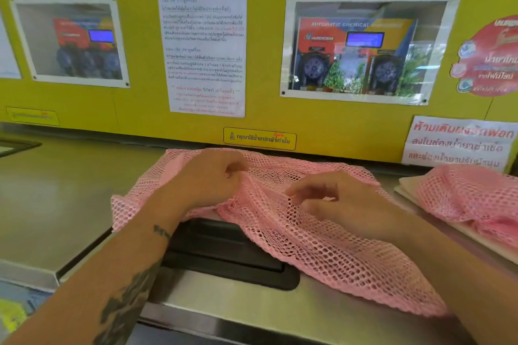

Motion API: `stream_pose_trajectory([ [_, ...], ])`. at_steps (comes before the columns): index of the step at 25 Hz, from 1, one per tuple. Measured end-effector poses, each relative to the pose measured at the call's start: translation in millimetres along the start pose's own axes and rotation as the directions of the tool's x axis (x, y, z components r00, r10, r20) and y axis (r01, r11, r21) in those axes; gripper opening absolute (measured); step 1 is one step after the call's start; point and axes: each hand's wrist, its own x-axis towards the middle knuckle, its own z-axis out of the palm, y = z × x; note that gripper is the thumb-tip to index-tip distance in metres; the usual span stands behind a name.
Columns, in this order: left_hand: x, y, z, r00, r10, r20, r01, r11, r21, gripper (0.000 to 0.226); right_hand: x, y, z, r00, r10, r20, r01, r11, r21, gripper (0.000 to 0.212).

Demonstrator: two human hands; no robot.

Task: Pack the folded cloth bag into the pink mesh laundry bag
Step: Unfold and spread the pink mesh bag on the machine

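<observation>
Both hands work the pink mesh laundry bag (308,232) at the bench (70,199) front edge: left hand (207,179) grasps a fold, right hand (336,202) pinches mesh. Folded cloth bag: not identifiable. Risk: mesh overhangs the edge and may slide off; mouth unfound.
</observation>
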Motion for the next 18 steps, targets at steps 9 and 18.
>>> stream_pose_trajectory([
  [9,-53.6,18.5,12.0,0.964,-0.266,0.023,0.254,0.939,0.23,0.034,7.2,29.0,4.8,0.964,0.175,0.2,-0.051,0.86,-0.507,0.059],
  [18,-50.2,-8.1,-25.8,0.94,-0.302,0.159,0.259,0.935,0.243,0.024,0.4,14.8,8.1,0.962,0.087,0.258,0.046,0.882,-0.468,0.051],
])
